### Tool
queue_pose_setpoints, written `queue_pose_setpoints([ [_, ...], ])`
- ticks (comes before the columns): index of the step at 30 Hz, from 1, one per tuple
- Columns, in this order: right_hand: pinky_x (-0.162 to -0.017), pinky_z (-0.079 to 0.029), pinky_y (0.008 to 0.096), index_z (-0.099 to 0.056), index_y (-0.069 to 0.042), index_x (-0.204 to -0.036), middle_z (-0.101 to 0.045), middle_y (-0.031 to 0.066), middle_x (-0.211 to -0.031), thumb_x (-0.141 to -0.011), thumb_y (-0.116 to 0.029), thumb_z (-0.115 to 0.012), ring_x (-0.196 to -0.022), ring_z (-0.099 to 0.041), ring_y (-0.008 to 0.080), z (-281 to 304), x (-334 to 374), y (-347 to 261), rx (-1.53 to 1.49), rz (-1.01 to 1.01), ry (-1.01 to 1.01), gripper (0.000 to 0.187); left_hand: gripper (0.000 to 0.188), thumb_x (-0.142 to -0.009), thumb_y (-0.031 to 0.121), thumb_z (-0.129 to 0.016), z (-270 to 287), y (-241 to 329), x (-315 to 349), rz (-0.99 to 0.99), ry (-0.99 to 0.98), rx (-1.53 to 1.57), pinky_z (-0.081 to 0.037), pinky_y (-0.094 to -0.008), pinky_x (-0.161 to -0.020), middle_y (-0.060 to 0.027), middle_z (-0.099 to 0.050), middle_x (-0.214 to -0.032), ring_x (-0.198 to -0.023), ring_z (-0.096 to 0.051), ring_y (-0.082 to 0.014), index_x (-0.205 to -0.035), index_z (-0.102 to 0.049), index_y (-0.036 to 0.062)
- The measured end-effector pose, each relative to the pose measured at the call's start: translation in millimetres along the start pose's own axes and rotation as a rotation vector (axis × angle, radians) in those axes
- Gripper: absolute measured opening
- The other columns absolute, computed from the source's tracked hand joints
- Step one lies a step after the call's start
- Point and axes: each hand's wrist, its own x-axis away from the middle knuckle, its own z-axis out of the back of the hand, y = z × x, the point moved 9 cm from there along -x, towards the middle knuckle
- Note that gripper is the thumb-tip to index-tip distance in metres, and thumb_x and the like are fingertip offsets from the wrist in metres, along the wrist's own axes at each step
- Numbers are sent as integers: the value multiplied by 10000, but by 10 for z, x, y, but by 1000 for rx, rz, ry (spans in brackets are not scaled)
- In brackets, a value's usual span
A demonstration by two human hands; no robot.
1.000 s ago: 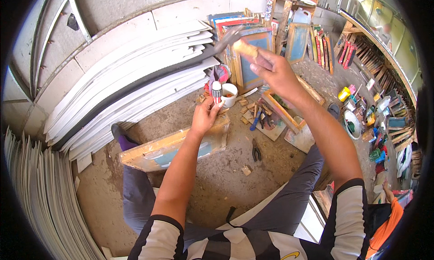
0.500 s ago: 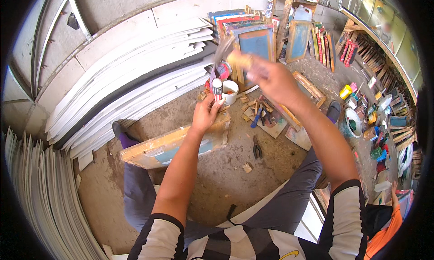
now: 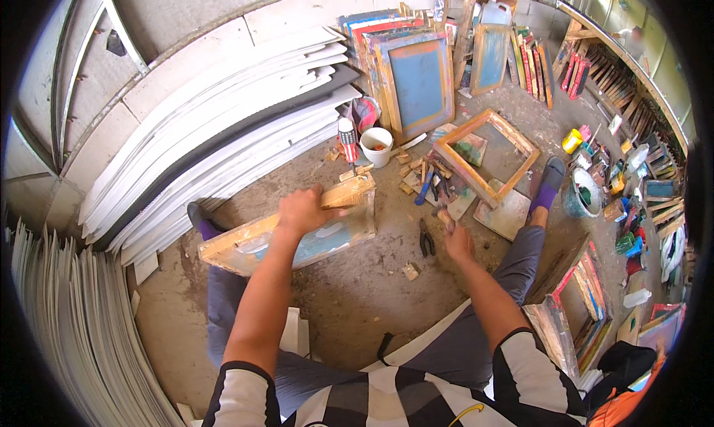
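Wooden screen frame (image 3: 297,237), flat on floor (image 3: 357,293): left hand (image 3: 301,210) clamps its top rail, steadying it. Right hand (image 3: 455,237) fisted around small wooden-handled tool; pliers (image 3: 426,239) nearby.

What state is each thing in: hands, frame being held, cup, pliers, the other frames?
left hand: gripping the top edge of the wooden screen frame
right hand: closed around a small tool, above the floor
wooden screen frame: standing on edge, tilted
white cup: upright, open
pliers: lying on floor
empty wooden frame: lying flat
blue screen frame: leaning upright
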Motion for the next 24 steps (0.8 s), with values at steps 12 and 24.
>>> queue_pose_setpoints([
  [12, -1031, -445, 532, -485, 33, -1415, -491, 297, -1403, -971, -211, -637, -1257, -519, 451, -722, 323, 536, 5, -135, -104, 529, 599, -820, 664, -685, 172, -294, 88, 24, 99, -91, -582, -500, -718, -179, -732, -897, -844, -723, -379, -1052, -635, 114],
  [24, -645, -575, 348, -617, -22, -1285, -648, 153, -987, -998, -650, -450, -864, -670, 206, 528, 543, -1883, -875, 28, -387, 711, 370, -843, 417, -726, -638, -67, 146, -210, 242, -115, -589, -482, -663, -108, -693, -920, -806, -729, -342, -1064, -613, 142],
])
